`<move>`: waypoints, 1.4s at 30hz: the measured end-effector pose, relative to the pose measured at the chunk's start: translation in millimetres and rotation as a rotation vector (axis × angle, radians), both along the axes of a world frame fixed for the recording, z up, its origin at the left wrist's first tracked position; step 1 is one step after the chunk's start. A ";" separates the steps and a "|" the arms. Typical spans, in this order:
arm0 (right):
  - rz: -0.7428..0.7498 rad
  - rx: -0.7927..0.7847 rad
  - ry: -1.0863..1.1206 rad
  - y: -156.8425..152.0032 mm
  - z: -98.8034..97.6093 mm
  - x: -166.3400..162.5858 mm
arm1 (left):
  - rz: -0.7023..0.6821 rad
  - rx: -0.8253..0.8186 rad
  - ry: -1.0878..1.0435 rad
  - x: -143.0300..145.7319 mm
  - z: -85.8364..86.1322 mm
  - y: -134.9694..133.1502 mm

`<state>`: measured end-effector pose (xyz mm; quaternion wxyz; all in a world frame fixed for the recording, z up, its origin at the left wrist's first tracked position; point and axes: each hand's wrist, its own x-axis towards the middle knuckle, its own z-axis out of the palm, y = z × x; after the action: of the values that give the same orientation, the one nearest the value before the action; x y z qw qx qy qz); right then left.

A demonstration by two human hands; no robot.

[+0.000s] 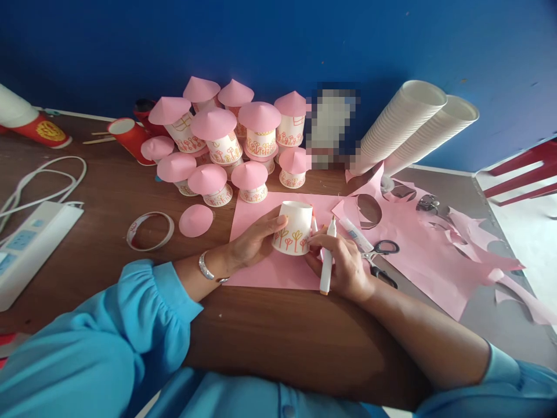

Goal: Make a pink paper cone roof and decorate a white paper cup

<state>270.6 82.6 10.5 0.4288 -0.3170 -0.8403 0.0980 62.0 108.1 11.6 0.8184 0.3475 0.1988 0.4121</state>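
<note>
My left hand (256,238) is closed around a white paper cup (293,223), which tilts slightly over a pink paper sheet (256,273). Orange and yellow flowers are drawn around the cup's lower half. In my right hand (348,264) is a white marker (329,255) with an orange end, its tip pointing up and away from the cup. My right fingertips are close to the cup's right side, and I cannot tell whether they touch it. A red-tipped stick-like thing shows just behind the cup, partly hidden.
Several decorated cups with pink cone roofs (260,116) stand behind my hands. Scissors (380,261) lie on the right beside pink paper scraps (426,261). Stacked white cups (400,128) lean at the blue wall. A tape roll (150,231) and power strip (39,249) lie left.
</note>
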 end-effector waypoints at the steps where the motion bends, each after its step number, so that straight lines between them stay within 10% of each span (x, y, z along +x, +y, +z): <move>1: 0.004 0.009 0.002 0.0 0.2 -0.2 | -0.004 0.008 0.005 0.1 -1.1 0.0; 42: 0.144 0.015 0.142 -7.3 27.5 0.3 | 0.021 0.035 0.077 -1.6 -6.7 4.6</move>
<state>271.0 75.2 37.9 0.4813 -0.2448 -0.8292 0.1442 60.4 112.6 4.9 0.7997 0.3750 0.2265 0.4106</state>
